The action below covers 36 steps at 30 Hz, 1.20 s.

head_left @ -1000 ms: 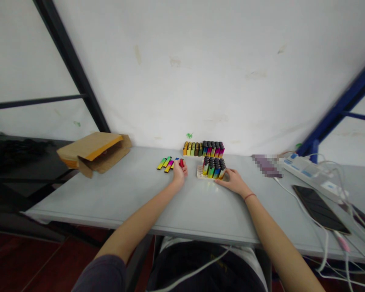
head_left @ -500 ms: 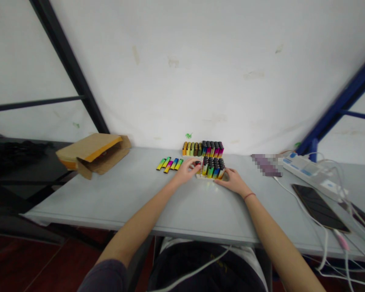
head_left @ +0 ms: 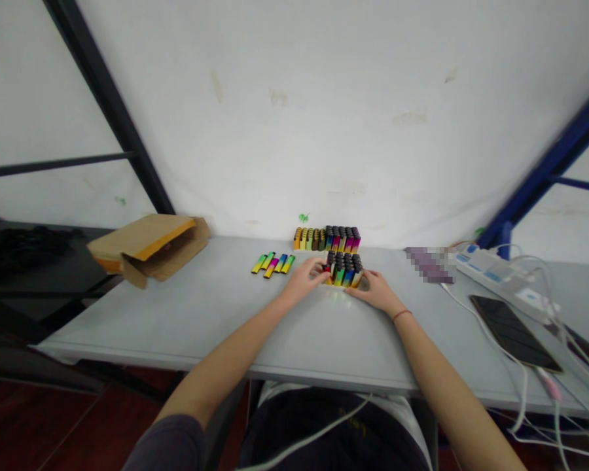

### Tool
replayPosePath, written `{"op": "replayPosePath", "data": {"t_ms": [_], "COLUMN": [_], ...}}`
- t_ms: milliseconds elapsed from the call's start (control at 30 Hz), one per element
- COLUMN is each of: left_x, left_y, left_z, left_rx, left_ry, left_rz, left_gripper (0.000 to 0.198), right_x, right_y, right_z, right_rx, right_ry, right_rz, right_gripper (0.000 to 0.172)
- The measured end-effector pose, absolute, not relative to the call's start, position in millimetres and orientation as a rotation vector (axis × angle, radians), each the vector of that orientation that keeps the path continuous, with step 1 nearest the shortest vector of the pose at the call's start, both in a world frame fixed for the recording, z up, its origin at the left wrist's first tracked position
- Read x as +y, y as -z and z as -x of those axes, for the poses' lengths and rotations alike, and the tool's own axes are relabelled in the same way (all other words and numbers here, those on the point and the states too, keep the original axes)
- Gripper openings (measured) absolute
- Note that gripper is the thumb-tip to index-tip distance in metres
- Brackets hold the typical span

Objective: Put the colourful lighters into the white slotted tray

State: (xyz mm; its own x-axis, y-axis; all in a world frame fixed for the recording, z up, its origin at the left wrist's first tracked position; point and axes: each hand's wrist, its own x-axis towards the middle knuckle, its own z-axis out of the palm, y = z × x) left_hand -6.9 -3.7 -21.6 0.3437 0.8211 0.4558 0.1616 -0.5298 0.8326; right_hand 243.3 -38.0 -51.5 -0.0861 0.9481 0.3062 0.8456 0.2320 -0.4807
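Upright lighters (head_left: 347,269) with black tops stand in rows in a pale tray (head_left: 334,288). My left hand (head_left: 304,280) pinches a red-topped lighter (head_left: 326,269) against the left side of these rows; its lower part is covered by my fingers. On the other side, my right hand (head_left: 377,292) grips the tray's right end, thumb at the front and fingers partly hidden behind. To the left of my left hand lie several loose lighters (head_left: 271,267), flat on the table, in green, yellow, blue and pink.
Behind the tray, by the wall, stand a block of multicoloured lighters (head_left: 342,240) and one of yellowish lighters (head_left: 309,239). An open cardboard box (head_left: 150,242) lies at the left of the grey table (head_left: 216,314). At right are a phone (head_left: 515,332), a power strip (head_left: 505,281) and white cables.
My left hand has moved slightly right, bringing the red-topped lighter from beside the tray up against the standing rows. My right hand stays at the tray's right end.
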Motion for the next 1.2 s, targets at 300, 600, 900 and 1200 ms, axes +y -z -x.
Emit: {"op": "replayPosePath", "data": {"t_ms": [300, 600, 900, 1200], "left_x": [3, 21, 11, 13], "left_y": [11, 24, 23, 18], "left_z": [22, 48, 27, 9], "left_rx": [1.342, 1.888, 1.553, 1.031], "left_ry": [-1.117, -0.716, -0.978, -1.211], "left_rz": [-2.348, -2.503, -2.144, -1.023], "left_gripper": [0.034, 0.026, 0.011, 0.018], "right_x": [-39, -40, -40, -39], "right_y": [50, 48, 49, 50], "right_z": [-243, -242, -242, -244], "right_rx": [-1.955, -1.957, -1.939, -1.969], "right_ry": [-0.233, -0.256, -0.245, -0.244], "right_rz": [1.635, 1.653, 1.644, 1.656], "right_gripper": [0.06, 0.062, 0.059, 0.062]}}
